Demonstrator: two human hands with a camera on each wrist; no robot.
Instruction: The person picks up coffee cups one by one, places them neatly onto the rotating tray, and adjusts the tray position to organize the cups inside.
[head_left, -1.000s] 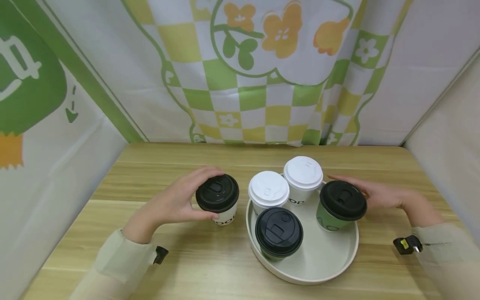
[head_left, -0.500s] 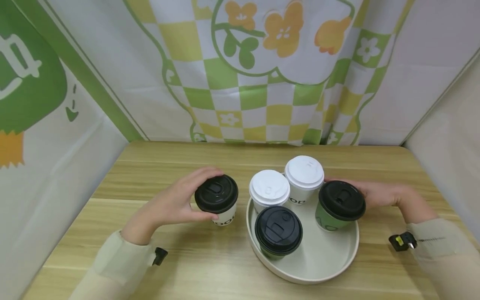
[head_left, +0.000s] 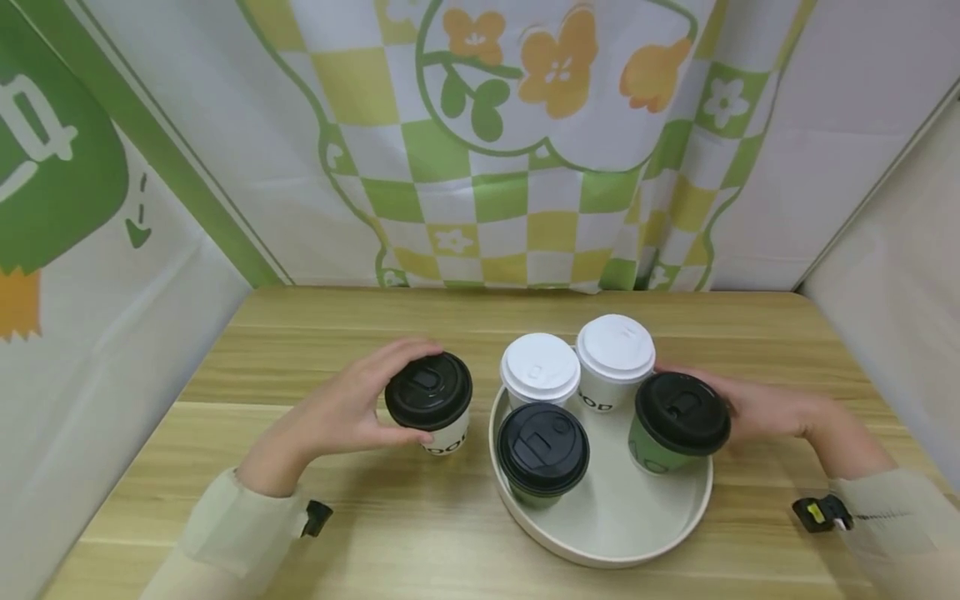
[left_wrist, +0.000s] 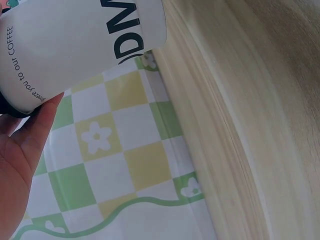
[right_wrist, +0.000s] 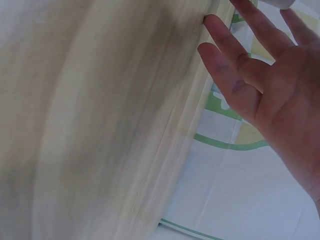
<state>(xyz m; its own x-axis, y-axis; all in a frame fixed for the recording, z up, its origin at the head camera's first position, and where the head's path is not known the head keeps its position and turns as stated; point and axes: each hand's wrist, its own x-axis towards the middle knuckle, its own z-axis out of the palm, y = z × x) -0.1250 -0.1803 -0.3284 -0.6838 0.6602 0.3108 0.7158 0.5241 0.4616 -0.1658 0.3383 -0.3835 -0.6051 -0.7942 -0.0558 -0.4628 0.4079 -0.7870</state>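
Observation:
My left hand (head_left: 352,408) grips a white paper cup (head_left: 450,435) with a black lid left of the round tray. In the left wrist view, that cup (left_wrist: 75,45) shows dark printed letters. My right hand (head_left: 765,408) reaches behind the green cup (head_left: 656,446) with a black lid at the tray's right; its fingertips are partly hidden there. In the right wrist view, the fingers of that hand (right_wrist: 295,85) are extended and spread, near a white edge at the top. Whether they touch the tray or a cup, I cannot tell.
The round cream tray (head_left: 600,554) also bears two white-lidded cups, one at the left (head_left: 540,367) and one at the back (head_left: 615,346), plus a black-lidded green cup (head_left: 543,450) at front left. A checkered curtain (head_left: 502,225) hangs behind the wooden table (head_left: 405,517).
The cups on the tray have shifted clockwise together: the front one leftward, the back one rightward, the right one nearer. My right fingers have moved in behind the green cup. My left hand stays put.

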